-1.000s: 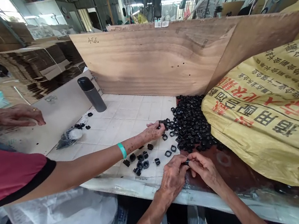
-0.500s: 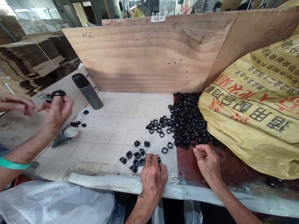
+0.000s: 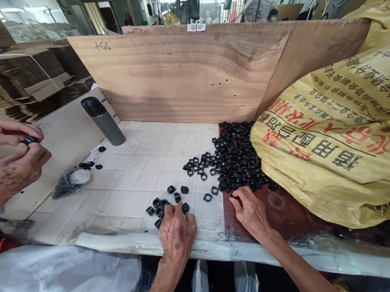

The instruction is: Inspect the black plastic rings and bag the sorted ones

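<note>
1. While the left hand (image 3: 174, 230) rests knuckles-up on the small cluster of black rings (image 3: 160, 206) at the bench (image 3: 136, 176) front edge, fingers curled over them, I cannot tell if it grips one.
2. Right hand (image 3: 250, 212) sits at 3 o'clock of the left, fingers bent at the near edge of the big ring pile (image 3: 238, 158); whether it pinches a ring is unclear.
3. Judgement: sorting or picking step. Next pick needs one ring singled out of the cluster.
4. Yellow sack (image 3: 341, 140) lies at 3 o'clock, touching the pile and crowding the right hand.
5. Grey flask (image 3: 102, 119) at 11 o'clock, wooden board (image 3: 186, 74) at 12.
6. Co-worker's hands (image 3: 15, 152) at 9 o'clock hold a black ring, well apart.
</note>
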Demonstrator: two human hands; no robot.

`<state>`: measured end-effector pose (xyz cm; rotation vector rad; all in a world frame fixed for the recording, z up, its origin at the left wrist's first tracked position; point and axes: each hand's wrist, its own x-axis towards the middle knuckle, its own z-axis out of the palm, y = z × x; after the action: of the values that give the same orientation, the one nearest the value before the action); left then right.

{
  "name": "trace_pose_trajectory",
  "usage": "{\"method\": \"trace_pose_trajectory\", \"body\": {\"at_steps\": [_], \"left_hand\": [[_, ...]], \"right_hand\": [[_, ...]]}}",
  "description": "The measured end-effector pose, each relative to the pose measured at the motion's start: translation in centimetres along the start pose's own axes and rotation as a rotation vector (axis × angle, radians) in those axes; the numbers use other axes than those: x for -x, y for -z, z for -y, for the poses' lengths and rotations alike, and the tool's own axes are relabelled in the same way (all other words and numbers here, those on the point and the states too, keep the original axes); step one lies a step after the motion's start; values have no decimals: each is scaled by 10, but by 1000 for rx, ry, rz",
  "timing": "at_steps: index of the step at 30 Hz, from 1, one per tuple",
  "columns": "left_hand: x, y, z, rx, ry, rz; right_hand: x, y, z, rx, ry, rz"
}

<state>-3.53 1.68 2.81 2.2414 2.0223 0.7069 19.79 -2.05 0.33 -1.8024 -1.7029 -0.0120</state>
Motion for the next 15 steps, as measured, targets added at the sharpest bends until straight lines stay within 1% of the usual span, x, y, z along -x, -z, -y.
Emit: {"method": "trace_pose_trajectory", "body": {"at_steps": [3, 5, 7, 10, 13, 15], "left_hand": [[9, 1, -4, 6, -27, -103], [10, -3, -13, 94, -105, -121], [5, -9, -25, 181, -191, -66], [-11, -22, -39, 210, -269, 72], [-24, -32, -44, 267, -329, 185], [-27, -35, -45, 420, -312, 230]], "right_hand": [[4, 0, -1, -72, 36, 9], [7, 1, 0, -153, 30, 19], [9, 4, 0, -238, -24, 31], [9, 8, 1, -356, -90, 41], [5, 12, 1, -453, -103, 44], [4, 13, 0, -493, -89, 73]]}}
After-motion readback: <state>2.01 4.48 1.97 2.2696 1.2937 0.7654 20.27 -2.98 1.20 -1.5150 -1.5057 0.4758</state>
